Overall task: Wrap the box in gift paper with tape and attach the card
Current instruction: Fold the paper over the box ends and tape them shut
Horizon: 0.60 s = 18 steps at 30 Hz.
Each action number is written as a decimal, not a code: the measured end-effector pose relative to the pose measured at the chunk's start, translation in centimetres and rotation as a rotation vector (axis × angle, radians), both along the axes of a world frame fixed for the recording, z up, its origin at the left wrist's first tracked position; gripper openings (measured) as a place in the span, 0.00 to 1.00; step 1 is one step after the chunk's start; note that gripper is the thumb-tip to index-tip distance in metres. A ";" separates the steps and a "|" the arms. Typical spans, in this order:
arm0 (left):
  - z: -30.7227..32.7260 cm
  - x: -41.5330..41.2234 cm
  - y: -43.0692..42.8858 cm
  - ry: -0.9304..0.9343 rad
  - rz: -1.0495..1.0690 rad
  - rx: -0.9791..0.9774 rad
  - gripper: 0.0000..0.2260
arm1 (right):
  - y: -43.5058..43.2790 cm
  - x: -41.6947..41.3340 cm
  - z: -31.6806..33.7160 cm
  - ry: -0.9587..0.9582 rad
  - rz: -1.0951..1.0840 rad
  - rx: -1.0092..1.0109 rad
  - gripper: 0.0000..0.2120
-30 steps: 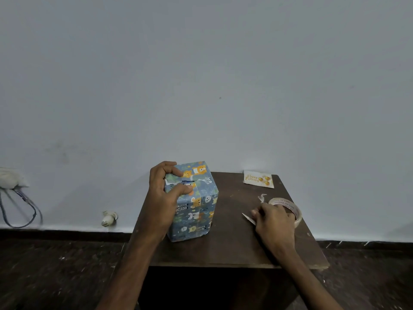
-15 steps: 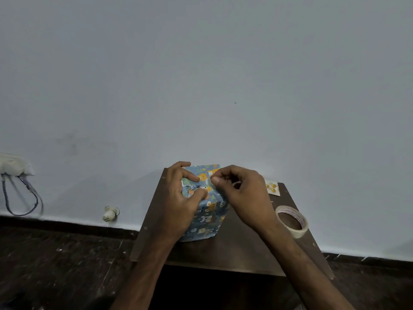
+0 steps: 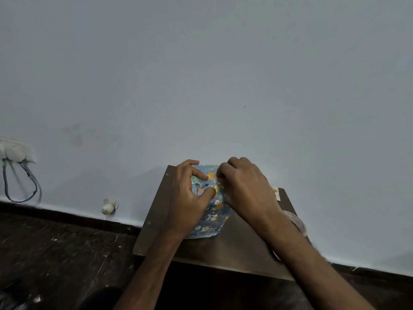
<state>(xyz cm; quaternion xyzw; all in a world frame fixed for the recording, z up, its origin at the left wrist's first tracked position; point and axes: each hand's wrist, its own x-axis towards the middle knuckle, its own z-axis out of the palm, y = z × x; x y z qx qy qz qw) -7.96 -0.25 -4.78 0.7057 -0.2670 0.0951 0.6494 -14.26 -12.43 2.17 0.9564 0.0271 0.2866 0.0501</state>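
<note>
The box [image 3: 213, 217], covered in blue animal-print gift paper, stands upright on the small dark worktop [image 3: 234, 249], toward its far left side. The left hand [image 3: 186, 198] grips the box's top, forefinger and thumb curled over the folded paper and pinning it flat. The right hand [image 3: 245, 186] sits just beside it on the same top end, fingers curled down onto the fold. I cannot tell whether it pinches a strip of tape or only presses the paper, because the fingertips are hidden.

The step in hand looks like sealing the top flaps. To do it well, the left thumb should hold the flap tight against the box so no slack creeps in. The right hand should lay the tape across the seam, half on each layer, then rub outward from the middle to drive out wrinkles.

The tape roll [image 3: 297, 222] lies near the right edge, partly behind the right forearm. The card [image 3: 275, 191] waits at the far right corner, not yet attached.
</note>
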 end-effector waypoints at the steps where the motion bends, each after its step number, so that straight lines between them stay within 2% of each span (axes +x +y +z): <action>1: 0.0 0.0 0.1 -0.006 0.000 0.002 0.12 | 0.3 0.0 0.3 0.011 -0.016 -0.070 0.14; 4: 0.0 0.0 0.2 -0.044 0.019 0.004 0.12 | 1.2 0.1 1.2 0.079 -0.038 -0.213 0.16; 8: 0.0 0.1 0.1 -0.062 0.061 0.040 0.12 | 2.5 0.2 2.3 0.257 -0.038 -0.333 0.05; 13: 0.1 0.2 0.0 -0.100 0.081 0.045 0.12 | 3.5 1.1 4.4 0.385 -0.070 -0.455 0.06; 18: 0.2 0.0 -0.1 -0.066 0.083 0.031 0.13 | 4.1 2.8 5.9 0.493 -0.057 -0.592 0.20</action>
